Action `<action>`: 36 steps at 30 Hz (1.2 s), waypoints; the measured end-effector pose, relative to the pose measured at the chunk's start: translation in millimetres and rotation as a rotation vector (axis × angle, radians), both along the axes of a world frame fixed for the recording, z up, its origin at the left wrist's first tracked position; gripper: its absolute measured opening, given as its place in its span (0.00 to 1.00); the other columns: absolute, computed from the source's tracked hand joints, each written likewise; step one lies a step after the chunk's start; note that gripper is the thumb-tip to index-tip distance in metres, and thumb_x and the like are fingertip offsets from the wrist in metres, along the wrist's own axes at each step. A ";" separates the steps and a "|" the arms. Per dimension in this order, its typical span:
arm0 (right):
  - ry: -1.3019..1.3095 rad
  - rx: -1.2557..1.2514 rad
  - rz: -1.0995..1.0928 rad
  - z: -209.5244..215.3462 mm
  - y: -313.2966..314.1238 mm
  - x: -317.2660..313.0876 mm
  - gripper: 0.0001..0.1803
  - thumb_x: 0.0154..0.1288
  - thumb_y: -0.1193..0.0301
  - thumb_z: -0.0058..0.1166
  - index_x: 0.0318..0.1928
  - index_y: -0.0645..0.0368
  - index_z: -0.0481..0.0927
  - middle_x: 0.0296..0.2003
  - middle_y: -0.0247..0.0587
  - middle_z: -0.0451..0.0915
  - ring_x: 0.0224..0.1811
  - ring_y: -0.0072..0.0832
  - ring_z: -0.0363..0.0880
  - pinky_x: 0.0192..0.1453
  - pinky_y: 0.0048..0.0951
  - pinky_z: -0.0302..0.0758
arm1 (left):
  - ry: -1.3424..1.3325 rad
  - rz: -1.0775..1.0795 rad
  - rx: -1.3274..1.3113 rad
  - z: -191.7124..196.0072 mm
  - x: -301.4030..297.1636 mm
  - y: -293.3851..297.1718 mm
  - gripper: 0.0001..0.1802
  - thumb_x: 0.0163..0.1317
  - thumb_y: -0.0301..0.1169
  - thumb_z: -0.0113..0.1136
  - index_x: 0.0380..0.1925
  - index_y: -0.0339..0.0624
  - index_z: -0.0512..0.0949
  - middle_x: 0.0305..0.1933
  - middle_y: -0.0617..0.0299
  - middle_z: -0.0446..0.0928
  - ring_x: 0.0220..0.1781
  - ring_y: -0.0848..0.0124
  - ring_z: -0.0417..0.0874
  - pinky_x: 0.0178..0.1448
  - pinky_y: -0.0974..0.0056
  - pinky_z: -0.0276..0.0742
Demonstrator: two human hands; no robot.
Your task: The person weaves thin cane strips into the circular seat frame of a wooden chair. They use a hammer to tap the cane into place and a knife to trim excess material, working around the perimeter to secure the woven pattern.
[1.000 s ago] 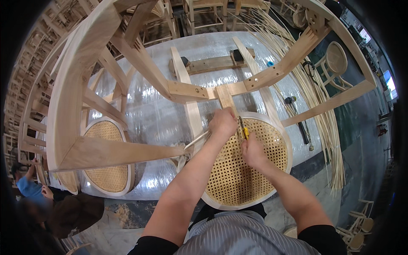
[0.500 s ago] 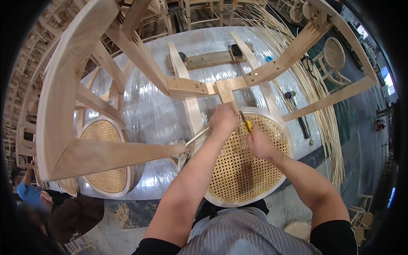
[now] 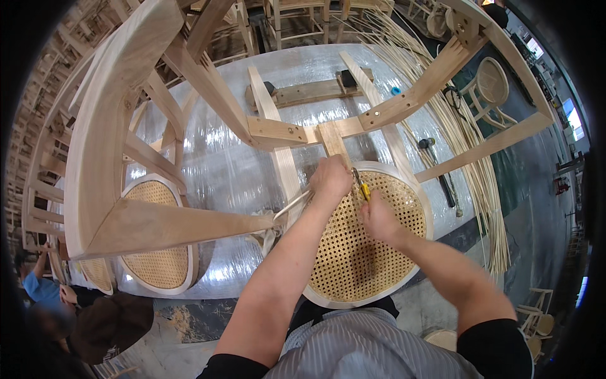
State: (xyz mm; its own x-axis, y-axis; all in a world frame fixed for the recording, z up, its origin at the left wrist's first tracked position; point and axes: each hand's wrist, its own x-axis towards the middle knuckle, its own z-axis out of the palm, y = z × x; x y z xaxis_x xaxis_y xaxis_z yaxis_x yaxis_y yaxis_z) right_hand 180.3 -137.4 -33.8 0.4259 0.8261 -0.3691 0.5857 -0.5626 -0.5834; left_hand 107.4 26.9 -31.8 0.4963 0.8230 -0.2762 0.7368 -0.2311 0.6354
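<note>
My left hand (image 3: 331, 179) is closed near the top edge of a round woven cane panel (image 3: 344, 271) with a pale wooden rim. A thin pale rattan strip (image 3: 293, 205) runs out from under that hand toward the lower left. Over the cane, my right hand (image 3: 380, 216) grips a yellow-handled tool (image 3: 365, 191) with a narrow dark metal end, its tip beside my left fingers. The exact kind of tool is unclear. A flat wooden bar (image 3: 330, 138) leads from a curved chair frame (image 3: 278, 131) down to my left hand, whose fingertips are hidden.
Plastic film (image 3: 221, 164) covers the work table. A black-handled hammer (image 3: 445, 183) lies at right, beside a long bundle of rattan strips (image 3: 480, 164). Another cane panel (image 3: 158, 234) stands at left. A chair leg (image 3: 183, 226) reaches across from the left. A person (image 3: 82, 316) is at lower left.
My right hand has shifted slightly left with the yellow-handled tool, and its forearm has swung a little. My left hand stays nearly in place. The whole view has shifted slightly.
</note>
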 end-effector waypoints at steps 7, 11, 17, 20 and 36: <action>-0.056 0.020 -0.060 -14.8 -5.1 -6.3 0.14 0.81 0.71 0.45 0.52 0.74 0.65 0.34 0.66 0.82 0.37 0.60 0.85 0.45 0.57 0.81 | 0.008 -0.010 -0.040 1.0 3.4 -6.9 0.08 0.63 0.34 0.68 0.41 0.46 0.86 0.46 0.51 0.89 0.50 0.51 0.91 0.54 0.47 0.84; -0.056 0.001 -0.031 -8.2 -5.3 -4.1 0.14 0.82 0.70 0.44 0.52 0.73 0.65 0.34 0.66 0.82 0.37 0.60 0.85 0.45 0.58 0.81 | 0.016 -0.006 -0.054 1.9 2.5 -5.6 0.09 0.63 0.34 0.68 0.42 0.47 0.86 0.45 0.51 0.90 0.51 0.50 0.90 0.55 0.47 0.84; -0.079 -0.006 -0.011 -9.9 -3.4 -0.6 0.14 0.82 0.70 0.44 0.51 0.73 0.66 0.33 0.66 0.82 0.37 0.61 0.85 0.45 0.59 0.81 | 0.014 -0.008 -0.053 4.9 1.8 -3.9 0.09 0.63 0.34 0.68 0.41 0.46 0.86 0.45 0.51 0.89 0.52 0.50 0.90 0.55 0.47 0.84; -0.088 -0.020 -0.007 -9.1 -0.8 0.1 0.14 0.82 0.70 0.44 0.51 0.73 0.66 0.34 0.67 0.82 0.37 0.62 0.85 0.46 0.59 0.81 | 0.018 -0.030 -0.062 8.0 0.7 -2.6 0.09 0.64 0.34 0.67 0.42 0.46 0.87 0.47 0.50 0.89 0.53 0.49 0.90 0.56 0.46 0.84; -0.025 -0.005 -0.065 -6.8 -3.9 -6.9 0.14 0.81 0.68 0.45 0.51 0.71 0.66 0.34 0.68 0.83 0.38 0.66 0.84 0.47 0.61 0.80 | -0.006 -0.037 -0.017 -0.8 1.9 -3.5 0.09 0.64 0.33 0.66 0.41 0.44 0.87 0.49 0.46 0.87 0.53 0.46 0.89 0.56 0.44 0.84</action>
